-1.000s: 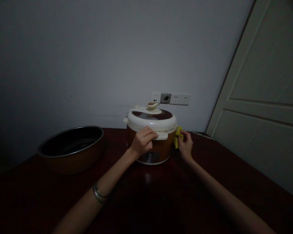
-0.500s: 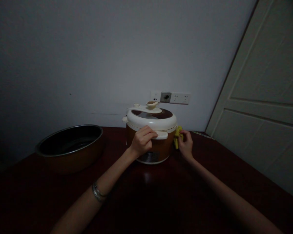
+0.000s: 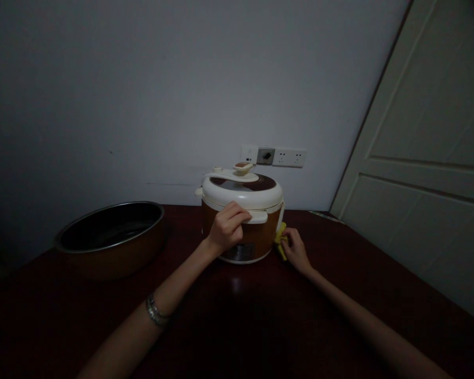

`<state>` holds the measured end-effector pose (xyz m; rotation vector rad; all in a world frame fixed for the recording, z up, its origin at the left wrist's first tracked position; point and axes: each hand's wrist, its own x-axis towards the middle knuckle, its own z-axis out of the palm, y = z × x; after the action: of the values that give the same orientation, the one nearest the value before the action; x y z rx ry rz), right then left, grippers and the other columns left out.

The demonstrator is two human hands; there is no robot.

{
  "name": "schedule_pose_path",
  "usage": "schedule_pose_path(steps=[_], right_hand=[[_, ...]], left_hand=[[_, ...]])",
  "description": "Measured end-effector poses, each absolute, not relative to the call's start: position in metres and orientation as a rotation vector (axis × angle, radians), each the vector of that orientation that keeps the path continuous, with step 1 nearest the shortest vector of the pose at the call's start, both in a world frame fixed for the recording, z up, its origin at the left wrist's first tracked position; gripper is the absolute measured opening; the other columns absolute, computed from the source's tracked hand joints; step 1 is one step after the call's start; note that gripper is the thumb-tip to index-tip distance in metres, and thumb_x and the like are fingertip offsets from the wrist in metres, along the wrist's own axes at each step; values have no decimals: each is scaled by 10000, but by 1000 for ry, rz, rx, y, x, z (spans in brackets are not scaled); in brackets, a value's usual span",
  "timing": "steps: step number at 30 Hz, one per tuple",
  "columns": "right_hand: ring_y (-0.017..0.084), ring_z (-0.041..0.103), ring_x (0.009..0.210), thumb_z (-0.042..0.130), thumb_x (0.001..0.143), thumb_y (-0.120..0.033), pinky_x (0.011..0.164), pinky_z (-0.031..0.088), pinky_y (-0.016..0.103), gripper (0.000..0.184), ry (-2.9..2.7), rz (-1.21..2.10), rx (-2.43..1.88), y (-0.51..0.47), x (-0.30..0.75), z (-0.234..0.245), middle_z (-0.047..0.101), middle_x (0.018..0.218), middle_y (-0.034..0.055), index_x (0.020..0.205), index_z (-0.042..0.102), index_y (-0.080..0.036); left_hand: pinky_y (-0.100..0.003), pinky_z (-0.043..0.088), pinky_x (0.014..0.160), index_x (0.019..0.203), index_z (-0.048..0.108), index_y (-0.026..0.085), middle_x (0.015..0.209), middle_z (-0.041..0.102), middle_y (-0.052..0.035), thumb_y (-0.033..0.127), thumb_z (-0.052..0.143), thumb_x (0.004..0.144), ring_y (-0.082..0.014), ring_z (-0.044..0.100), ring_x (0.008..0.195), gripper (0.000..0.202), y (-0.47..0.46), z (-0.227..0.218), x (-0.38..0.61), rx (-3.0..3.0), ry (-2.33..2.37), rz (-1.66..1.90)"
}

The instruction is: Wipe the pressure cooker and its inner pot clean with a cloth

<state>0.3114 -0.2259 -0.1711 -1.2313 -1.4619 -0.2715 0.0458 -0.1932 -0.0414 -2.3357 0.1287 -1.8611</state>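
Observation:
A brown and white electric cooker (image 3: 260, 234) stands upright on the dark red table, its white-rimmed lid (image 3: 240, 198) closed. My left hand (image 3: 227, 229) is closed on the white handle (image 3: 257, 217) at the cooker's front. At the cooker's right side, my right hand (image 3: 295, 248) pinches a yellow cloth (image 3: 280, 242) against the lower part of the brown wall. Part of the cloth is hidden behind my fingers.
To the left sits a wide brown pan (image 3: 118, 258) with a dark inside. Wall sockets (image 3: 288, 157) are behind the cooker. A thin flat strip (image 3: 326, 216) lies at the table's (image 3: 237, 316) back right, near a pale door (image 3: 426, 210).
My right hand has moved down the cooker's right side with the yellow cloth. The left hand keeps its hold on the handle. The view has shifted slightly.

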Motion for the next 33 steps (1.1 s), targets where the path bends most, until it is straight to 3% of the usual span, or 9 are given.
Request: schedule_pose_path(steps=[8,11,14,19,23,26,28,31,33], right_hand=[[216,597,796,590,768,-424,716,497,362,253,-1345,34,-1323,-269,283,-162,621,875,65,866,560,-193],[216,615,829,679,687,-470,722,503,324,345,-1227,452,-1274,-304,257,-145,643,929,59,868,562,-201],[226,634,767,763,558,-487,668,511,310,413,-1036,754,-1204,-334,239,-124,661,831,42,797,575,-208],[219,637,687,775,507,-431,616,505,287,344,-971,1011,-1176,-356,225,-99,671,738,36,734,649,-205],[227,647,719,727,573,-454,644,512,298,317,-1070,1114,-1128,-350,210,-101,693,783,53,753,678,-198],[239,645,806,712,619,-479,694,518,306,341,-1175,1130,-1116,-341,204,-107,698,847,67,799,687,-191],[241,635,876,706,656,-472,738,521,314,336,-1190,1122,-1118,-336,210,-110,693,917,75,840,683,-192],[243,627,906,718,666,-452,727,540,327,340,-1062,1064,-1125,-331,237,-117,680,964,84,880,667,-193],[238,632,853,759,610,-440,663,549,312,363,-933,993,-1164,-328,261,-125,682,916,82,851,660,-188]], left_hand=[[-367,486,737,1168,571,126,918,662,-107,-7,373,735,-194,577,859,494,-204,-37,43,-2255,-45,-1809],[-440,450,839,1140,596,142,1101,630,-138,63,426,750,-252,532,1032,433,-230,-30,43,-2117,-176,-1696],[-397,458,841,1118,605,129,1101,629,-136,167,435,792,-237,549,1011,370,-269,-36,50,-2243,-142,-1443],[-400,377,1001,1357,348,-3,1414,381,-213,269,414,841,-287,421,1237,587,-312,-75,63,-2692,-507,-1068],[-347,437,933,1310,436,43,1243,564,-178,373,534,790,-252,533,1116,624,-301,-88,55,-3160,-919,-1019],[-315,498,724,974,671,99,903,691,-94,443,640,690,-229,628,837,447,-276,-83,32,-3440,-1240,-873],[-288,483,611,790,696,108,752,686,-58,423,651,664,-204,627,697,342,-254,-77,6,-3513,-1464,-794],[-274,484,599,796,681,101,737,687,-44,304,635,653,-175,623,643,252,-216,-65,-44,-3376,-1954,-1070],[-280,490,593,783,654,90,722,681,-57,267,605,668,-178,621,624,217,-190,-58,-70,-3010,-2178,-1552]])
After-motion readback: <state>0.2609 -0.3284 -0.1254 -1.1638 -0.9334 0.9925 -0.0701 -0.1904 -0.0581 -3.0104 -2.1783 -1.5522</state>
